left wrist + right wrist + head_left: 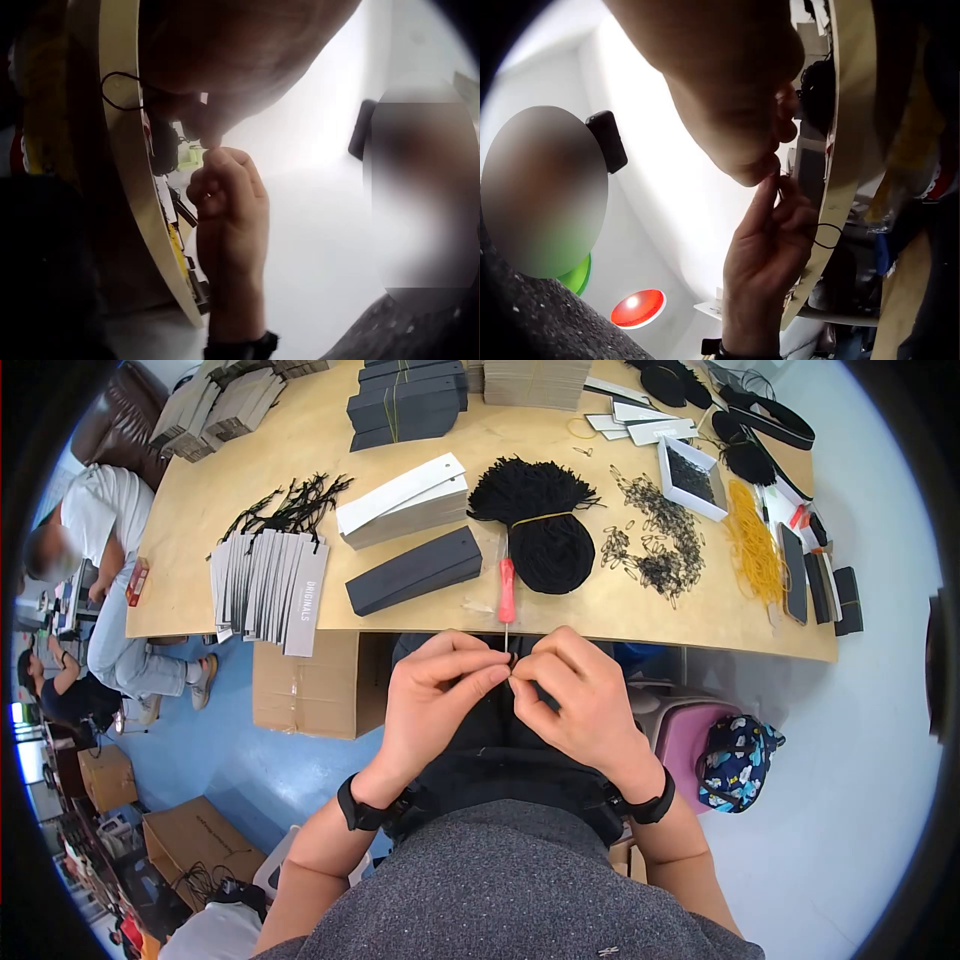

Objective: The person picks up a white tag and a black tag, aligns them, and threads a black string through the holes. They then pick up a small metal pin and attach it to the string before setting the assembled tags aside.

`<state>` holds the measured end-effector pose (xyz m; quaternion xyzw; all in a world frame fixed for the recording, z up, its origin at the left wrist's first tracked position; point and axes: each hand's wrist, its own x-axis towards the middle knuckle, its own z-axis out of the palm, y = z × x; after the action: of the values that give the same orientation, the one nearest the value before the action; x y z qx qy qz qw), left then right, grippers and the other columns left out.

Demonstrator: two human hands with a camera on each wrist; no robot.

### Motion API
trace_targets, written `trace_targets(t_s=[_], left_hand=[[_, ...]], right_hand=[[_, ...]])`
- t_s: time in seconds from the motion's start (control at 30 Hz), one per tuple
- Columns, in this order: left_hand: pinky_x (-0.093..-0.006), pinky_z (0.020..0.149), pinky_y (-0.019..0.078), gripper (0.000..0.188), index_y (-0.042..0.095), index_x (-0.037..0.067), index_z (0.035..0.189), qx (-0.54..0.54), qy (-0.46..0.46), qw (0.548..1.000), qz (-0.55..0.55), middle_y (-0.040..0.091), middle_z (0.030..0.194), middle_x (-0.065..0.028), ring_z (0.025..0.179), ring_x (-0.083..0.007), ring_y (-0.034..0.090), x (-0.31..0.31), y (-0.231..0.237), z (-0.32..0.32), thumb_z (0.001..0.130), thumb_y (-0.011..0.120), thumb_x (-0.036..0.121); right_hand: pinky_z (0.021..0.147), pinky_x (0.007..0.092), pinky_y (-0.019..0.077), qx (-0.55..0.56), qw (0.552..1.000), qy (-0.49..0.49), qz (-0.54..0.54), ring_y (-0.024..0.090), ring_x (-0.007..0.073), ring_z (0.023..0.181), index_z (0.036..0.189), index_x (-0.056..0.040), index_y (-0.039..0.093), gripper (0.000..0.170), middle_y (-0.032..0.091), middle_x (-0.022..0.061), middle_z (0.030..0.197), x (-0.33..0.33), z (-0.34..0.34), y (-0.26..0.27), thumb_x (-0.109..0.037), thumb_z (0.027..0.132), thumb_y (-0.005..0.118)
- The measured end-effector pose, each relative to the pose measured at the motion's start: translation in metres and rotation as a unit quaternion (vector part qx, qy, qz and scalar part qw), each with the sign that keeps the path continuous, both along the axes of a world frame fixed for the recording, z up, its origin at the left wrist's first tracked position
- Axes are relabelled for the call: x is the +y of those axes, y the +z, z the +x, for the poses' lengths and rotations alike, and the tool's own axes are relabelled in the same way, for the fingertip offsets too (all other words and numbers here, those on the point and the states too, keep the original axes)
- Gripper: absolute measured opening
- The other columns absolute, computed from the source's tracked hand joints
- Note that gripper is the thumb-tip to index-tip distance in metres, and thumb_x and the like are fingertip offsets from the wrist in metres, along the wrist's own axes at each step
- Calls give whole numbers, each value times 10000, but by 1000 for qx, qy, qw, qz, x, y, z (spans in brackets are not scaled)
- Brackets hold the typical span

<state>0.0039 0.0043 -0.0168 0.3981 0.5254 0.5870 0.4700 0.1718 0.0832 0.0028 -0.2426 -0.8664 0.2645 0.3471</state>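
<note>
In the head view my left hand (445,685) and right hand (580,700) meet fingertip to fingertip just in front of the table edge. Both pinch a thin black cord, largely hidden by the fingers. Its loop (103,90) sticks out past the left fingers in the left wrist view. The same cord loop (841,236) shows beside the left hand in the right wrist view. A red-handled tool (507,590) lies on the table, its thin metal shaft pointing over the edge toward my fingertips. Behind it is a banded bundle of black cords (550,530).
Left on the table (400,622) are grey tags with black strings (270,585); stacked white tags (405,500) and dark tags (415,572) stand nearer. Loose safety pins (660,540), yellow bands (752,545) and a phone (793,573) lie right. A cardboard box (300,685) sits below.
</note>
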Motion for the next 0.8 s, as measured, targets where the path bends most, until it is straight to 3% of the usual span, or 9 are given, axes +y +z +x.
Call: trace_targets(t_s=[0.03,0.07,0.2,0.3,0.37,0.4,0.43,0.5,0.8], left_hand=[[-246,636,466,162,757,23,1001,203,9,977,63,672,893,-43,732,-121,599,0,3,0,840,743,16],[-262,650,497,186,759,40,988,269,1,960,78,660,875,-66,753,-150,639,-1,8,-1,807,756,-4],[-273,633,500,175,751,32,973,365,4,919,152,654,875,-66,726,-165,637,-2,8,2,803,760,-7],[-263,707,495,143,741,10,938,373,-6,920,118,647,914,-61,818,-159,627,-1,17,3,801,751,-30],[-276,702,506,125,726,18,966,209,-16,974,85,651,908,-71,810,-145,637,3,19,1,843,728,-4],[-263,780,503,96,710,3,985,98,-41,994,34,661,944,-57,853,-128,630,2,14,0,891,699,23],[-263,780,503,96,710,3,985,99,-41,994,34,661,944,-57,853,-128,630,2,14,0,891,699,23],[-253,811,500,110,691,-9,1023,-106,-83,990,-46,672,954,-40,860,-112,630,2,15,1,941,665,60],[-252,818,505,178,671,-18,1075,-185,-111,974,-73,694,971,-48,885,-102,634,0,6,-5,992,620,130]], right_hand=[[596,347,483,0,1000,-2,0,583,254,672,827,-45,590,164,533,75,807,0,2,1,-23,744,730],[593,333,477,10,997,8,-70,579,239,661,826,-41,588,152,534,77,808,0,4,2,-15,758,722],[583,287,450,19,970,15,-244,557,164,635,838,-32,599,109,529,65,803,-2,8,7,-6,810,700],[586,263,436,25,963,37,-267,542,113,657,904,-31,621,102,531,44,832,1,15,4,-35,848,706],[593,259,435,37,960,28,-275,545,109,668,942,-28,624,115,534,42,854,1,15,7,-42,861,704],[600,254,435,50,958,17,-281,548,106,679,981,-25,627,133,538,40,877,1,15,8,-49,873,701],[600,254,435,50,958,17,-281,548,106,679,981,-25,627,133,538,40,877,1,16,8,-49,873,701],[617,252,439,56,957,15,-284,551,107,693,1014,-21,618,154,541,45,910,2,16,8,-57,886,696],[625,281,475,15,970,50,-237,599,146,720,1004,-35,644,119,558,72,895,2,17,15,-20,889,672]])
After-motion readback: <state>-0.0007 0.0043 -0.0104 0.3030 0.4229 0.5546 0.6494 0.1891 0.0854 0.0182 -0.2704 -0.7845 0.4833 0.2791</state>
